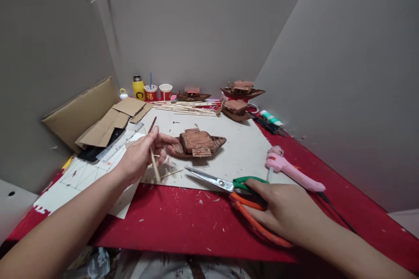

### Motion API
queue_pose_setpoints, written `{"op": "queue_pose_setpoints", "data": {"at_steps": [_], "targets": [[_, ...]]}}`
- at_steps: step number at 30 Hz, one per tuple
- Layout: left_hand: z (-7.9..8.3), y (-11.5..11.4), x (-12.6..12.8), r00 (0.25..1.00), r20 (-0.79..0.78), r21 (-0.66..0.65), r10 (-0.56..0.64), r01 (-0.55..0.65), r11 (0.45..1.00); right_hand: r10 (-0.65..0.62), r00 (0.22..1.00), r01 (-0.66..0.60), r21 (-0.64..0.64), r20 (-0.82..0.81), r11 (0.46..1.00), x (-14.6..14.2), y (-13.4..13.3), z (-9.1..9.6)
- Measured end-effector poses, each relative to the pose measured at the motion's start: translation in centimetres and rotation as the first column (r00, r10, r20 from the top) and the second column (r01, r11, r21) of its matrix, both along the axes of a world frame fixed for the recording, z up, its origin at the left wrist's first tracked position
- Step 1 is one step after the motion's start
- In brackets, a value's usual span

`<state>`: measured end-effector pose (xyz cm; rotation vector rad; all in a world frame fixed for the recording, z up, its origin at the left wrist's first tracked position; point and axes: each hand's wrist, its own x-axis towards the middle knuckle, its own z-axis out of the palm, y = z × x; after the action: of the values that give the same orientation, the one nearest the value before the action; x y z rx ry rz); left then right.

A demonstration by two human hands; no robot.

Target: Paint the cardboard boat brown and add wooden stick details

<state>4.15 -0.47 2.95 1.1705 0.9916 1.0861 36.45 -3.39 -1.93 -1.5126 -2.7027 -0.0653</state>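
Note:
My right hand [278,205] grips scissors [225,184] with one green and one orange handle. Their blades point left, over the front edge of the white sheet. A thin pale wooden stick [154,163] slants downward in my left hand [145,152], whose outer fingers stretch toward a small brown model boat [198,141]. Whether those fingers touch the boat's left end I cannot tell. A dark reddish stick [152,124] shows just above the left hand. On the sheet, between stick and blades, lies a short thin sliver of wood [172,173].
Behind are three more model boats [237,110], a pile of thin sticks [186,106], paper cups [165,91] and a yellow bottle [138,88]. Cardboard pieces [108,124] and a clear ruler [121,141] lie left. A pink glue gun [293,170] with its cord lies right.

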Motion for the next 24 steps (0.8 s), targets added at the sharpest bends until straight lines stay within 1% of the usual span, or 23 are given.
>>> {"op": "queue_pose_setpoints", "data": {"at_steps": [1,5,8,10,13,16,19,24], "targets": [[0.1,0.0,0.0,0.999,0.037,-0.021,-0.016,0.017,1.000,0.000,1.000,0.000,-0.016,0.009,1.000,0.0,0.1,0.0],[0.1,-0.3,0.3,0.989,0.108,-0.131,-0.104,0.118,0.984,-0.009,0.998,0.011,-0.047,0.059,0.999,-0.2,0.5,0.0],[0.2,-0.6,0.5,0.982,0.145,-0.164,-0.118,0.141,0.976,-0.011,0.997,0.015,-0.058,0.070,0.998,-0.3,0.6,0.1],[0.2,-0.8,0.6,0.978,0.174,-0.169,-0.114,0.144,0.975,-0.007,0.999,0.010,-0.063,0.050,0.998,-0.3,0.7,0.2],[0.5,-0.9,0.6,0.957,0.248,-0.178,-0.152,0.200,0.964,0.012,1.000,-0.013,-0.073,-0.008,0.997,-0.2,0.7,0.4],[0.6,-0.9,0.5,0.934,0.306,-0.163,-0.183,0.241,0.957,0.033,0.998,-0.037,-0.055,-0.061,0.998,-0.2,0.8,0.5],[0.5,-0.9,0.5,0.929,0.323,-0.134,-0.180,0.233,0.963,0.029,0.998,-0.032,-0.047,-0.053,0.998,-0.2,0.8,0.6],[0.0,-1.0,0.6,0.927,0.331,-0.098,-0.176,0.219,0.971,0.015,0.999,-0.020,-0.096,-0.051,0.995,-0.3,0.6,0.8]]}}
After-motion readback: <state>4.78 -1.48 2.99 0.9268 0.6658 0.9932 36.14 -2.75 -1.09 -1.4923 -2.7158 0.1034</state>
